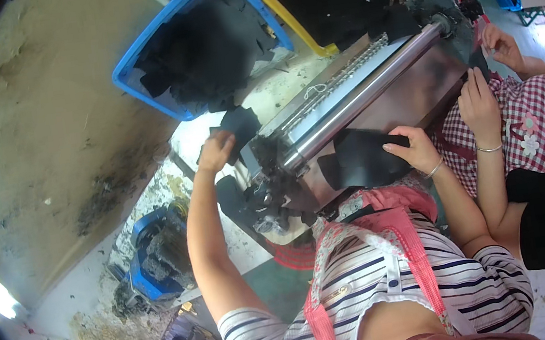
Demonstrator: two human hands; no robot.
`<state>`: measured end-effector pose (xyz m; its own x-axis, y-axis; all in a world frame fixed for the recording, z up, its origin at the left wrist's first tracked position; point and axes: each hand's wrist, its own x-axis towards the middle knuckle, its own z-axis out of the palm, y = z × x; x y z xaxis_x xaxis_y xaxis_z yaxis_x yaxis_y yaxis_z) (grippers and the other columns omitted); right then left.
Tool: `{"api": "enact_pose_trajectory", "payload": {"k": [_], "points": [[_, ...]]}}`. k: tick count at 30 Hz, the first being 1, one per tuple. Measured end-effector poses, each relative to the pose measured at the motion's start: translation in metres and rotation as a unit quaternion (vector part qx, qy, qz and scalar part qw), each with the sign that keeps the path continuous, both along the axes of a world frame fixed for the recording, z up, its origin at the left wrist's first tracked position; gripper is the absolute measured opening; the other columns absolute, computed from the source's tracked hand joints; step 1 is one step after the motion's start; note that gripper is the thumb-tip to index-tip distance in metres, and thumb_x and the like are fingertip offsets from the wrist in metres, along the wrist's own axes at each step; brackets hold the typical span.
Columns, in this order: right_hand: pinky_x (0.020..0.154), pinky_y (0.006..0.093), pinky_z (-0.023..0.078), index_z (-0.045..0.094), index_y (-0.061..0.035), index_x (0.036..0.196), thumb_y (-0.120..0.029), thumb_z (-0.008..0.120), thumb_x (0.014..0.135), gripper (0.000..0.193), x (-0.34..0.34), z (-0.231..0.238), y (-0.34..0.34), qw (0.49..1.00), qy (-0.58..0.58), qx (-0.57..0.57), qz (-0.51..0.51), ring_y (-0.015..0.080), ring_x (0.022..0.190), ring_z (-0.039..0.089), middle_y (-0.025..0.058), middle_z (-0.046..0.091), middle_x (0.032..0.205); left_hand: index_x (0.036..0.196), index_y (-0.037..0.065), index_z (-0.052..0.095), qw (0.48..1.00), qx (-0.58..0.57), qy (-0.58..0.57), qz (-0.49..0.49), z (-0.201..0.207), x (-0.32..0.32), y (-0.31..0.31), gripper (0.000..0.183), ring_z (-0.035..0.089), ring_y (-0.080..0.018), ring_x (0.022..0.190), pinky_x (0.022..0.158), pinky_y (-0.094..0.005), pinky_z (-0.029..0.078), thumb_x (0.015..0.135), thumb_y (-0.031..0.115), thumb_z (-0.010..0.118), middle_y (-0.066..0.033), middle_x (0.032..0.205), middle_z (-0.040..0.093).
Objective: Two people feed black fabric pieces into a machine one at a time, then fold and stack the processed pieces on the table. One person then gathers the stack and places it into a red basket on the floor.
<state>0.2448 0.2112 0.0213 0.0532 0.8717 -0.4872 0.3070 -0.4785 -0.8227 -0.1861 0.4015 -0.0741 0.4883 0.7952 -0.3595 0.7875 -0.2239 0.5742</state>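
Fingers of right hand (419, 148) and left hand (217, 151) grip black sheets (369, 159) beside the roller (367, 94); sheet handling seems the step, calling next for steady hold.

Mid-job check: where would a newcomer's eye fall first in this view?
Probably on the shiny metal roller slanting up to the right of centre, with the right hand gripping a black sheet just below it. Next come the blue-rimmed bin of black pieces at the top and the co-worker's red-checked garment at the right.
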Motion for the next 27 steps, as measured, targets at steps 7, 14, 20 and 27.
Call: {"api": "enact_pose_trajectory", "payload": {"k": [7, 14, 20, 27], "points": [[0.067, 0.029, 0.046, 0.062, 0.0026, 0.086, -0.02, 0.069, 0.074, 0.026, 0.008, 0.01, 0.01, 0.998, -0.047, 0.014, 0.044, 0.0155, 0.07, 0.059, 0.0132, 0.062, 0.074, 0.092, -0.003, 0.06, 0.972, -0.029, -0.229, 0.041, 0.098, 0.137, 0.029, 0.018, 0.061, -0.0243, 0.075, 0.064, -0.0328, 0.048, 0.084, 0.013, 0.057, -0.0166, 0.086, 0.061], [0.063, 0.0277, 0.046, 0.061, 0.0006, 0.078, -0.018, 0.072, 0.071, 0.023, 0.01, 0.017, 0.02, 0.993, -0.11, -0.016, 0.04, 0.0147, 0.065, 0.058, 0.0089, 0.06, 0.066, 0.096, -0.002, 0.06, 0.977, -0.042, -0.068, -0.198, 0.083, 0.232, 0.01, 0.026, 0.059, -0.0366, 0.087, 0.078, -0.0376, 0.046, 0.081, 0.019, 0.059, -0.0207, 0.093, 0.061], [0.062, 0.0278, 0.044, 0.062, 0.001, 0.077, -0.013, 0.071, 0.07, 0.018, 0.017, 0.011, 0.009, 0.993, -0.024, 0.111, 0.04, 0.016, 0.064, 0.057, 0.0089, 0.06, 0.069, 0.09, 0.002, 0.062, 0.987, 0.051, -0.126, -0.082, 0.092, 0.215, 0.048, 0.016, 0.059, -0.0351, 0.082, 0.073, -0.0384, 0.046, 0.077, 0.012, 0.062, -0.0186, 0.086, 0.06], [0.061, 0.0312, 0.045, 0.061, 0.0031, 0.079, -0.019, 0.067, 0.077, 0.023, 0.032, 0.01, 0.006, 0.992, -0.087, 0.087, 0.029, 0.0243, 0.063, 0.058, 0.0154, 0.058, 0.068, 0.09, 0.002, 0.059, 0.949, 0.045, -0.121, -0.287, 0.093, 0.216, 0.021, 0.015, 0.054, -0.036, 0.087, 0.075, -0.0411, 0.044, 0.084, 0.008, 0.046, -0.0169, 0.095, 0.053]]}}
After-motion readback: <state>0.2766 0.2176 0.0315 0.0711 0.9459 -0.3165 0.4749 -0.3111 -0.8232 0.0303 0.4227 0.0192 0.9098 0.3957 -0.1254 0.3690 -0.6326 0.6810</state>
